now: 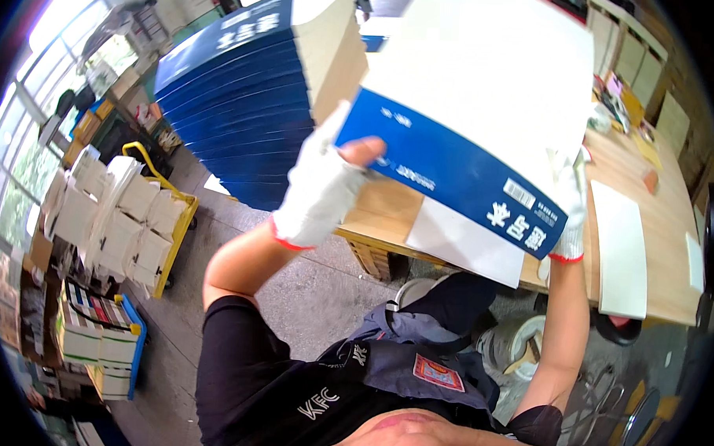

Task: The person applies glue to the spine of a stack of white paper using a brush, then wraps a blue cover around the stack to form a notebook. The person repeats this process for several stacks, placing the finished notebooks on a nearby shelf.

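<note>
Above the near edge of the wooden desk (671, 226), both hands are lifting a big stack of books (487, 94), held w/ white back covers up and a deep-blue band w/ white print along the near edge. Stack's long axis is running from upper left down to lower right, tilting toward the person. Left hand (320, 192), in a white fingerless glove, is gripping the stack's left corner, thumb on top. Right hand (570, 211), also gloved, is clutching the lower-right corner. Another blue-spined pile (235, 101) is standing at the desk's left end, beside a white sheet (619, 248).
</note>
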A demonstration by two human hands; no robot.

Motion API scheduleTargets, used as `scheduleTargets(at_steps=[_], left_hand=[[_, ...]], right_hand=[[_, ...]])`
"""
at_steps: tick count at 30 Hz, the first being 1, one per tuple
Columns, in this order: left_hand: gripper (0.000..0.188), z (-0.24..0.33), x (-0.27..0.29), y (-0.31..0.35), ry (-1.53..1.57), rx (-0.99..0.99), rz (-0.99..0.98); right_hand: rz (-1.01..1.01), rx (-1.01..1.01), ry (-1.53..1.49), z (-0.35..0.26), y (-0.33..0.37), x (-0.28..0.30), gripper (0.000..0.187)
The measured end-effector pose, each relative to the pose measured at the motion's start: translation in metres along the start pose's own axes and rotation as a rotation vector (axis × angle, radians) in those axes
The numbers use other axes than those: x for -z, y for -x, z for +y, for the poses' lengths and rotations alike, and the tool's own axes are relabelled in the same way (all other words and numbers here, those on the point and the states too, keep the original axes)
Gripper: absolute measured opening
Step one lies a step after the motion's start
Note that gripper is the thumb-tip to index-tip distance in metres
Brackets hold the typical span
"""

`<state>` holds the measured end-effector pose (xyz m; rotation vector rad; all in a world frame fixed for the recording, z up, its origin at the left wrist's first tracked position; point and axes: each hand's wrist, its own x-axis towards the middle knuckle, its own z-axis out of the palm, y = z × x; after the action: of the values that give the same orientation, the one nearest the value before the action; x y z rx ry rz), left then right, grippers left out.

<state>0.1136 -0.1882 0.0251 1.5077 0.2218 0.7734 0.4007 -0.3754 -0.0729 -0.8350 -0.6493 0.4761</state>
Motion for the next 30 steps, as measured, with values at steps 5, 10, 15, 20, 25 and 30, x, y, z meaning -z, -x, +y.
scheduleTargets(at_steps=[5, 10, 15, 20, 25, 30], left_hand=[[0.056, 0.093, 0.103, -0.009, -0.419, -0.379, 0.239], [0.037, 0.170, 0.207, -0.071, -0.158, -0.343, 0.463], [0.050, 0.154, 0.290, -0.094, -0.920, -0.074, 0.488], [0.062, 0.130, 0.297, -0.079, -1.153, 0.271, 0.534], [0.047, 0.125, 0.298, -0.078, -1.135, 0.192, 0.535], [0.046, 0.136, 0.334, -0.077, -1.506, -0.216, 0.404]], right_hand=[[-0.178, 0.291, 0.020, -0.029, -0.074, -0.171, 0.049], [-0.361, 0.351, 0.059, -0.023, -0.172, -0.308, 0.026], [-0.316, 0.305, 0.935, 0.018, -0.222, -0.320, 0.040], [-0.365, 0.054, 1.296, 0.030, -0.197, -0.314, 0.048], [-0.356, 0.140, 1.433, 0.023, -0.190, -0.319, 0.052], [-0.458, 0.379, 1.077, 0.013, -0.166, -0.319, 0.046]])
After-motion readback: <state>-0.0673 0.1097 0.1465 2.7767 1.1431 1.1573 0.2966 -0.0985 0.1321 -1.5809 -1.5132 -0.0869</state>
